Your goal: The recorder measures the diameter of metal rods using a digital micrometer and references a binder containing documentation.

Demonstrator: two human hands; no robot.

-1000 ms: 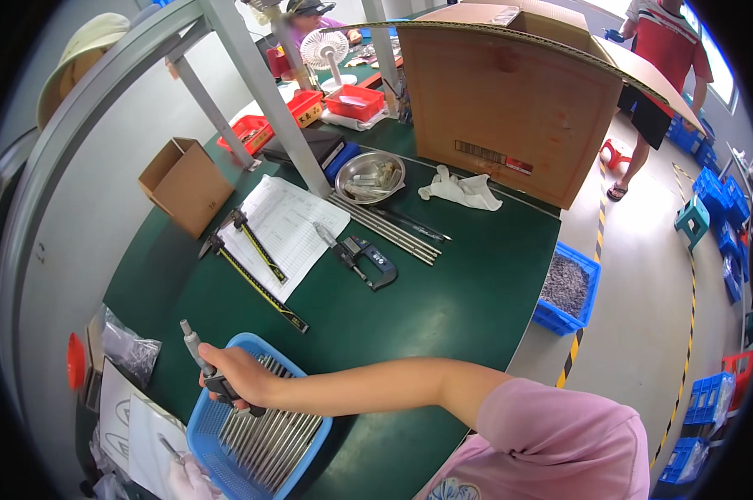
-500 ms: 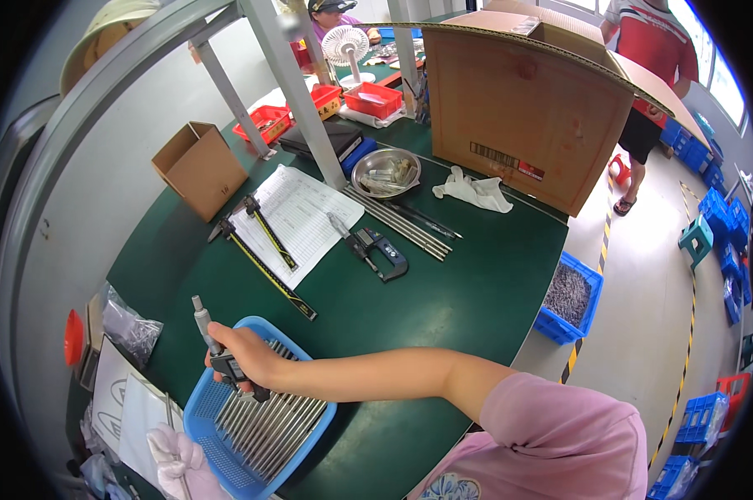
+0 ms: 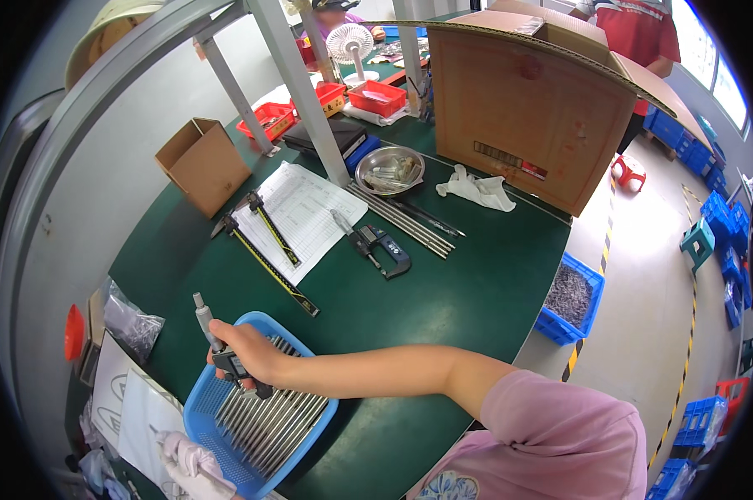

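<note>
My right hand (image 3: 251,354) is closed around a digital outside micrometer (image 3: 230,362), its silver thimble pointing up and away. The micrometer hovers over a blue plastic basket (image 3: 197,408) containing several slim metal rods (image 3: 268,421) laid side by side. At the basket's near left side is my left hand (image 3: 191,467) in a white glove, its fingers curled around a thin metal rod (image 3: 218,478). Much of that rod is hidden by the glove. A second digital micrometer (image 3: 382,248) lies on the green table, close to two calipers (image 3: 272,265) resting by a printed sheet (image 3: 297,221).
Several long rods (image 3: 406,223) lie beside a metal bowl (image 3: 390,171) of small pieces. A white glove (image 3: 476,188) and a big cardboard box (image 3: 527,117) are at the back right. Grey frame posts (image 3: 301,92) rise from the table. A smaller box (image 3: 201,167) stands left.
My left hand has moved slightly down and right, and its rod now slants more flatly. My right hand keeps its hold on the micrometer. The person in red at the back has shifted.
</note>
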